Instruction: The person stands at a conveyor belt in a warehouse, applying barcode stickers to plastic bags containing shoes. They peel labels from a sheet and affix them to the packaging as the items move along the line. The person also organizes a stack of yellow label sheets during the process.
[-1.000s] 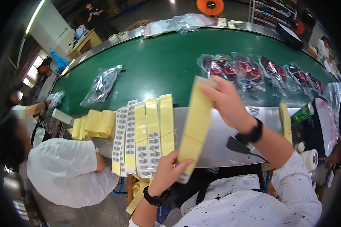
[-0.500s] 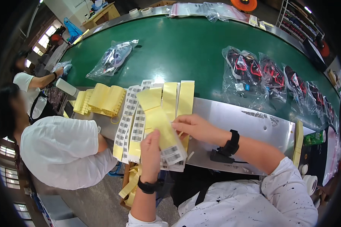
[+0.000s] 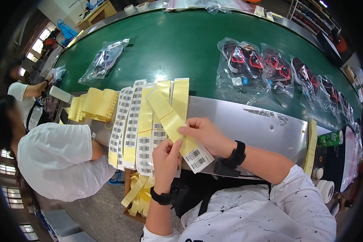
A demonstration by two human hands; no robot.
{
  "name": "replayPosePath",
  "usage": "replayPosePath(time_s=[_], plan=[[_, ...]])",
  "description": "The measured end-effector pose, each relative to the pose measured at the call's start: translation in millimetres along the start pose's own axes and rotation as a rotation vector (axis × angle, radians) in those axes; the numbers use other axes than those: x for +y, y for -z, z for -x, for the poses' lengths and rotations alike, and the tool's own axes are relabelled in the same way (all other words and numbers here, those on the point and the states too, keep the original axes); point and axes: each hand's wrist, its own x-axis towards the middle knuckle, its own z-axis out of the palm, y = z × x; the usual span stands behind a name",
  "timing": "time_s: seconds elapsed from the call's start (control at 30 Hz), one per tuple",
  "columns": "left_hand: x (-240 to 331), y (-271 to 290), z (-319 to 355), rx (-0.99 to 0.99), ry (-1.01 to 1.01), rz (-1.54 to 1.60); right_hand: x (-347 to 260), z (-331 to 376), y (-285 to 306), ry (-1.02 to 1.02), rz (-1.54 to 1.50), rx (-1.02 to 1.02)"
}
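Both my hands hold a yellow label strip (image 3: 168, 117), slanting from upper left to lower right, with white barcode labels at its lower end. My left hand (image 3: 166, 159) is closed on its near edge, thumb toward the strip. My right hand (image 3: 205, 134) pinches it from the right, thumb on the yellow face; the other fingers are partly hidden. Under and beyond it lie several long barcode label strips (image 3: 132, 125), some showing yellow, side by side on the metal ledge. A fan-folded yellow stack (image 3: 97, 104) sits to their left.
Bagged black-and-red shoes (image 3: 244, 60) and a bagged blue-grey shoe (image 3: 105, 60) rest on the green belt (image 3: 165, 44). A bare metal ledge (image 3: 246, 125) extends right toward a green can (image 3: 330, 138). A carton (image 3: 127, 209) of yellow strips stands below. A white-shirted person (image 3: 60, 161) is close at left, another beyond.
The strip has tilted further, its labelled end swinging right. My right thumb has come onto its yellow face, and my left hand has shifted its grip. The whole view has shifted slightly.
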Motion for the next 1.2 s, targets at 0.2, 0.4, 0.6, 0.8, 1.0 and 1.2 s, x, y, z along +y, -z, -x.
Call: replayPosePath(time_s=[0.2, 0.4, 0.6, 0.8, 1.0, 1.2], plan=[[4, -8, 7, -0.039, 0.072, 0.071, -1, 12, 16, -0.023, -0.084, -0.058], [4, -11, 17, -0.036, 0.110, 0.166, 3, 22, 21, -0.065, -0.130, -0.048], [-8, -8, 24, 0.007, 0.088, 0.205, 2, 27, 10, -0.043, -0.119, 0.010], [-4, -15, 23, 0.001, 0.066, 0.179, -6, 35, 8, 0.069, -0.041, -0.027], [-5, -6, 38, -0.148, -0.067, -0.142, 10, 36, 30, 0.063, -0.120, -0.188], [-92, 14, 20, 0.025, -0.362, -0.243, 41, 14, 12, 0.060, -0.632, -0.244]])
